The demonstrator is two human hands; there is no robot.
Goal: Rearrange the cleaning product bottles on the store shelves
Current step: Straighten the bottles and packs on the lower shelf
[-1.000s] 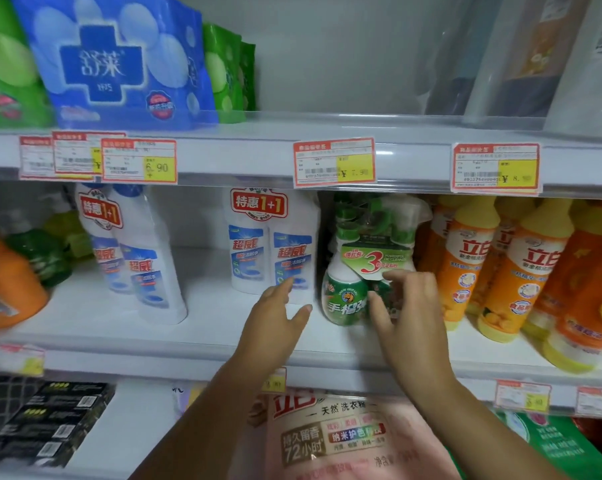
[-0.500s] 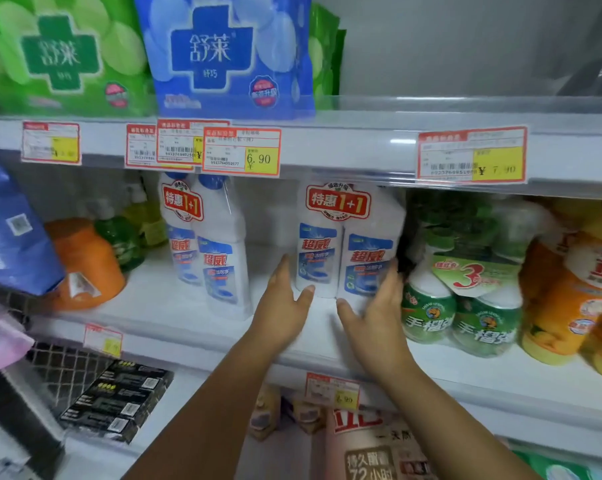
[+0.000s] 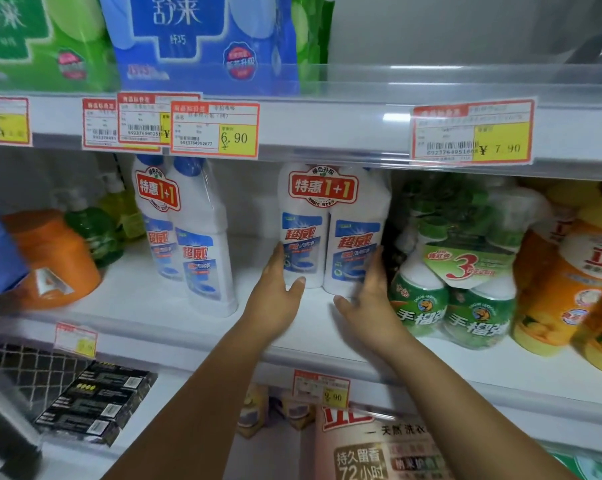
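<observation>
Your two hands bracket the twin pack of white cleaner bottles (image 3: pixel 330 230), which stands upright toward the back of the middle shelf (image 3: pixel 147 306), its red "1+1" label facing you. Your left hand (image 3: pixel 275 299) lies flat against the pack's left side, fingers straight and pointing up the bottle, thumb spread out across the front near the base. Your right hand (image 3: pixel 372 303) mirrors it on the right side, fingers straight along the bottle and thumb held out low, away from the pack. Neither hand is curled round anything; both simply press the pack from the sides, and its base looks to sit on the shelf. Just beside your right hand, touching or nearly touching the pack, stands the green three-pack (image 3: pixel 462 282), and beyond it the orange bottles (image 3: pixel 569 289). To the left, apart from your left hand, a second white twin pack (image 3: pixel 188 237) stands closer to the shelf's front edge and is turned at an angle. Farther left sits an orange jug (image 3: pixel 50 258). A 6.90 price tag (image 3: pixel 214 129) hangs on the shelf rail above.
</observation>
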